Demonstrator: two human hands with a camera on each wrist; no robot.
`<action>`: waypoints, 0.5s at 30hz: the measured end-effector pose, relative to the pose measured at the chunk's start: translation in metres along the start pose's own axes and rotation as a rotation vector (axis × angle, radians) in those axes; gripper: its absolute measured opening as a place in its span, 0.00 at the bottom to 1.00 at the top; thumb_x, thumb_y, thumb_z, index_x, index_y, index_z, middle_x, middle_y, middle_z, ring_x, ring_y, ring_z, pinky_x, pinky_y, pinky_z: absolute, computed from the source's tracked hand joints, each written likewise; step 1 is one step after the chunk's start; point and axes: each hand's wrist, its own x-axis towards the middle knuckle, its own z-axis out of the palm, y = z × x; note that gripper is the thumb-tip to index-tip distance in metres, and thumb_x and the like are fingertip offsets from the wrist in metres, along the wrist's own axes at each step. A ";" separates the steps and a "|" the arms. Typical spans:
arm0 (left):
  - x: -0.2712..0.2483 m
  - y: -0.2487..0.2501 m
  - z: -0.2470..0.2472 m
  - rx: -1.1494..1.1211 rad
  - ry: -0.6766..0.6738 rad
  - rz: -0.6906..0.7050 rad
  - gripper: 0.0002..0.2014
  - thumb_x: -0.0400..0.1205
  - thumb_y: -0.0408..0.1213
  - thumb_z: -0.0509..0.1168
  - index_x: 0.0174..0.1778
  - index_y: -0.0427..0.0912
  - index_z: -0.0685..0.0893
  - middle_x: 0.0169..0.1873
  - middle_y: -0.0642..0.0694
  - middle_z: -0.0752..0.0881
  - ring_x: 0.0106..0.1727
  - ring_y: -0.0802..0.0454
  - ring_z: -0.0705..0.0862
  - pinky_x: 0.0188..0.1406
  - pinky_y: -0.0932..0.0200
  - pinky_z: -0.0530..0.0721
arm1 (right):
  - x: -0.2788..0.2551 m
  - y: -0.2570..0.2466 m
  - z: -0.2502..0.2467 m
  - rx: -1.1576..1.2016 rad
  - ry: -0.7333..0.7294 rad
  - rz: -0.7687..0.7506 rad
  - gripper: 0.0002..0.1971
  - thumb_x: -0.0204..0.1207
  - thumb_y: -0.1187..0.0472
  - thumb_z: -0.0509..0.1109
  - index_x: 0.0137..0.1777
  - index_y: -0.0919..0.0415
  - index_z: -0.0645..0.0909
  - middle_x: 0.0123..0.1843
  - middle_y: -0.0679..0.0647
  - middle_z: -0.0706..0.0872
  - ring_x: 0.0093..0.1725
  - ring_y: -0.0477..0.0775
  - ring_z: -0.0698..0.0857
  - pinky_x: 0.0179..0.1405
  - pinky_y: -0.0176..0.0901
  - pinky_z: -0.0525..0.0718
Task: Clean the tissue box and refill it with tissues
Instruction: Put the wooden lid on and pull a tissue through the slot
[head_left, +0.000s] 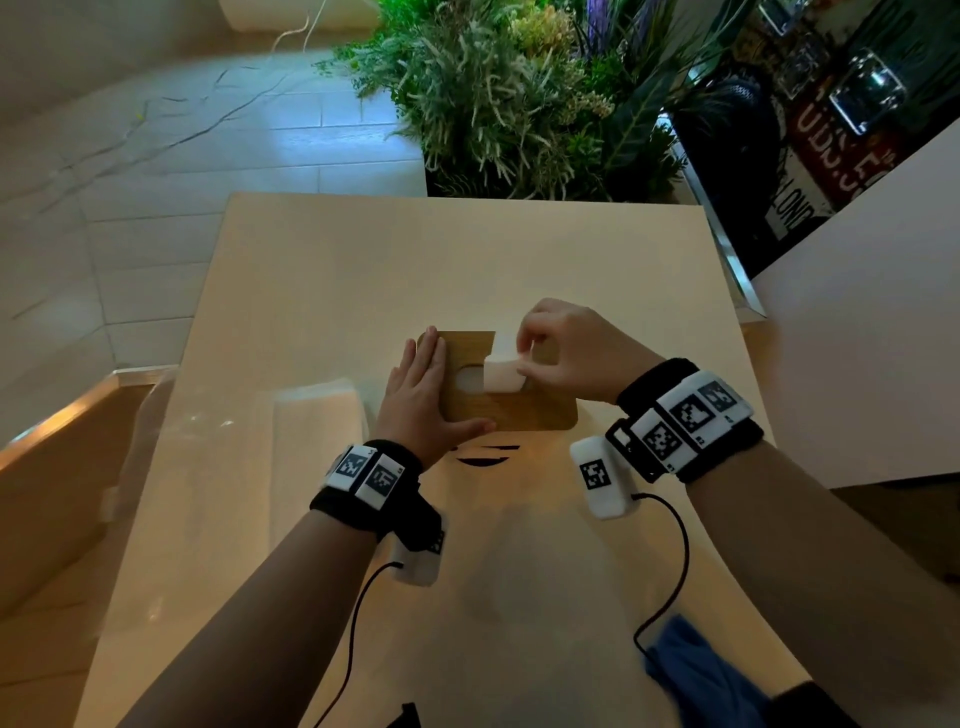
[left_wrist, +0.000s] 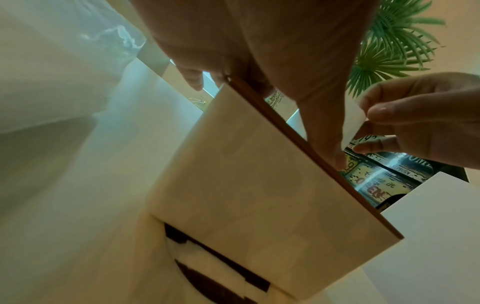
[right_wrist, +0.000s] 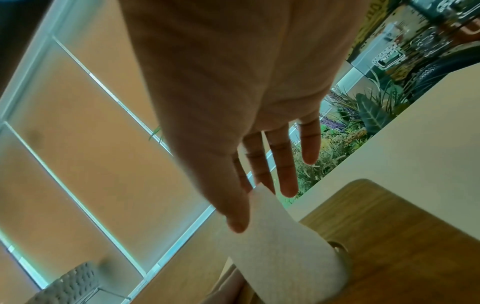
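Note:
The tissue box stands mid-table, its wooden lid (head_left: 519, 413) on top with an oval slot. A white tissue (head_left: 501, 371) sticks up out of the slot. My left hand (head_left: 423, 384) lies flat on the lid's left end, fingers straight, thumb along the front edge. My right hand (head_left: 524, 358) pinches the tissue's top edge between thumb and forefinger. The left wrist view shows the box's pale side (left_wrist: 246, 174), the lid's brown edge (left_wrist: 311, 156) and the right hand (left_wrist: 415, 119) on the tissue (left_wrist: 351, 121). In the right wrist view the tissue (right_wrist: 280, 246) curves up from the lid (right_wrist: 389, 236).
A clear plastic pack of tissues (head_left: 317, 431) lies just left of the box. A blue cloth (head_left: 696, 670) sits at the table's near right. Green plants (head_left: 519, 93) stand beyond the table's (head_left: 415, 260) far edge, and a white panel (head_left: 857, 338) rises on the right.

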 end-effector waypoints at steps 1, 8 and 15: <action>0.000 0.000 0.000 -0.001 0.000 0.000 0.57 0.66 0.61 0.71 0.81 0.43 0.42 0.83 0.50 0.42 0.83 0.49 0.39 0.83 0.44 0.47 | -0.002 0.000 -0.001 -0.004 -0.017 0.012 0.05 0.72 0.57 0.73 0.44 0.57 0.81 0.46 0.52 0.83 0.46 0.53 0.82 0.50 0.47 0.81; 0.001 -0.001 0.001 -0.002 0.002 0.000 0.57 0.66 0.62 0.70 0.81 0.44 0.42 0.83 0.52 0.41 0.83 0.49 0.39 0.82 0.45 0.44 | 0.000 -0.002 0.011 -0.054 -0.078 -0.005 0.04 0.74 0.61 0.72 0.46 0.60 0.82 0.46 0.54 0.86 0.45 0.53 0.82 0.52 0.53 0.82; 0.000 -0.002 0.002 -0.009 -0.007 -0.005 0.57 0.66 0.61 0.70 0.81 0.45 0.42 0.83 0.52 0.40 0.83 0.49 0.38 0.82 0.44 0.43 | -0.009 0.005 0.002 0.123 0.078 0.078 0.10 0.69 0.58 0.77 0.48 0.56 0.81 0.53 0.49 0.78 0.48 0.47 0.79 0.50 0.33 0.79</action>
